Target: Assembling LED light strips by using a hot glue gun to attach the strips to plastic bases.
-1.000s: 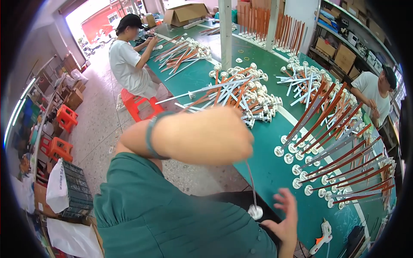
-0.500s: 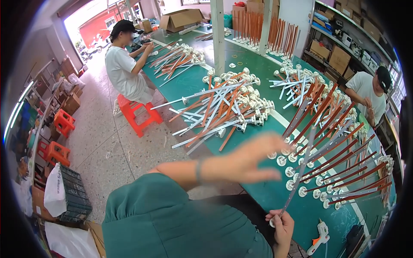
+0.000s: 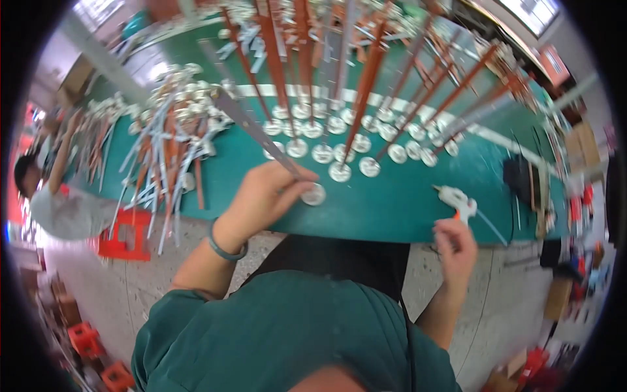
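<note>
My left hand (image 3: 271, 196), with a grey-green band at its wrist, pinches the lower end of a flat grey strip with holes (image 3: 251, 125). The strip leans up and to the left. At its foot, a round white base (image 3: 313, 194) sits at the table's near side, by my fingertips. To the right, my right hand (image 3: 455, 247) is loosely curled with its fingers apart, right below the orange trigger of a white hot glue gun (image 3: 457, 200) lying on the table. Slight blur hides whether its fingertips touch the gun.
Several brown and grey strips on round white bases (image 3: 339, 171) stand upright beyond my hands on the green table (image 3: 392, 222). A heap of loose strips (image 3: 171, 150) lies to the left. A person (image 3: 62, 202) sits at the far left near a red stool (image 3: 125, 236).
My view has turned to the right. The strip has passed from my right hand to my left, lower and nearer the table. My right hand has moved to beside the glue gun.
</note>
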### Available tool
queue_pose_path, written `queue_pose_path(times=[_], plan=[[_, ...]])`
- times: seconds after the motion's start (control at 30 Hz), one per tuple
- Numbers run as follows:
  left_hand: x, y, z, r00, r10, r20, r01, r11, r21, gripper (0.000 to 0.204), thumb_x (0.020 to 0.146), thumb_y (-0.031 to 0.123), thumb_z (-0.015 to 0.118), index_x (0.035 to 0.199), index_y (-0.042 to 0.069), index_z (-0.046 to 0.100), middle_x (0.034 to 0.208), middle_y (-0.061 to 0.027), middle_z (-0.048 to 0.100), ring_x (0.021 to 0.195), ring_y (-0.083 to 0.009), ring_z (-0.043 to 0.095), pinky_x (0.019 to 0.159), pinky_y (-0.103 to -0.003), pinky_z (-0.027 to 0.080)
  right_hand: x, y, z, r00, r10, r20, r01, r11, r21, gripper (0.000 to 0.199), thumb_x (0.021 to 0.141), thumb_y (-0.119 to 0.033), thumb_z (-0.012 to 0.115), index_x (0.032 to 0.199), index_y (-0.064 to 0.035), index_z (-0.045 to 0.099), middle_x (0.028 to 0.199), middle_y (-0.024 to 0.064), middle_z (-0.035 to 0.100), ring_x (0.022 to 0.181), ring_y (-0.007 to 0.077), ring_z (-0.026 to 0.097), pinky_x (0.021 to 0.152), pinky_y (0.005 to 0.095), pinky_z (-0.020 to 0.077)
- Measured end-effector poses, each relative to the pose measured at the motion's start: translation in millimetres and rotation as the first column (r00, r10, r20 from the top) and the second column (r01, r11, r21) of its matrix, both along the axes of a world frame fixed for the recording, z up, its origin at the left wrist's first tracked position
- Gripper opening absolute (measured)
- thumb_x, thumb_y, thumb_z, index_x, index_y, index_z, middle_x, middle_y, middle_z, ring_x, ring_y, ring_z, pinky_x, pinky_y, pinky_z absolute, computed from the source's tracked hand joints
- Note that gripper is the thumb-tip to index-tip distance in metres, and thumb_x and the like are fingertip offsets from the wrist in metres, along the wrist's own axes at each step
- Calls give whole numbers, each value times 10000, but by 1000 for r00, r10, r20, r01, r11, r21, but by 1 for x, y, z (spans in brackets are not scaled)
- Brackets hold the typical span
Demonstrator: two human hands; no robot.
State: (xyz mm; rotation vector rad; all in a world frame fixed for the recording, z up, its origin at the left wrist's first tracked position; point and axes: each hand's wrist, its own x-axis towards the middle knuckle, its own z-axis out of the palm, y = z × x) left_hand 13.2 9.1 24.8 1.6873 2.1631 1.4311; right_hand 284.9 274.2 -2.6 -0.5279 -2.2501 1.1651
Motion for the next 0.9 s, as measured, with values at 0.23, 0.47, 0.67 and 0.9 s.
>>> queue_pose_path(times=[0.23,0.47,0.67,0.9], plan=[[6,13,-10,984,177,16,-173,975,-139,138,786,48,731,917,28,696,800,-98,641,677,-258,627,595,-337,493,45,53,-9,813,-451,367,329,877,349,344,742,-178,809,986,-26,620,868,41,640,752,134,583,662,282,471],[3,1,-19,955,291,55,-284,953,-110,118,798,67,727,906,23,709,793,-105,651,684,-249,637,612,-323,495,36,82,-40,883,-316,347,386,910,-153,494,721,-134,822,1114,29,571,906,36,612,804,97,561,694,242,459],[-10,7,-22,973,228,27,-224,969,-101,109,810,118,722,829,23,674,785,-121,640,712,-303,625,649,-378,501,9,16,-35,980,29,-195,-159,701,-696,352,825,-279,738,970,-30,536,768,40,505,642,137,499,543,272,410],[-11,-6,-28,986,160,-51,-164,982,-96,99,806,97,731,882,35,717,814,-92,685,733,-256,644,651,-342,508,-51,-49,-37,968,250,-20,-197,706,-680,464,804,-93,668,1221,44,519,1099,190,628,748,159,614,641,280,514]])
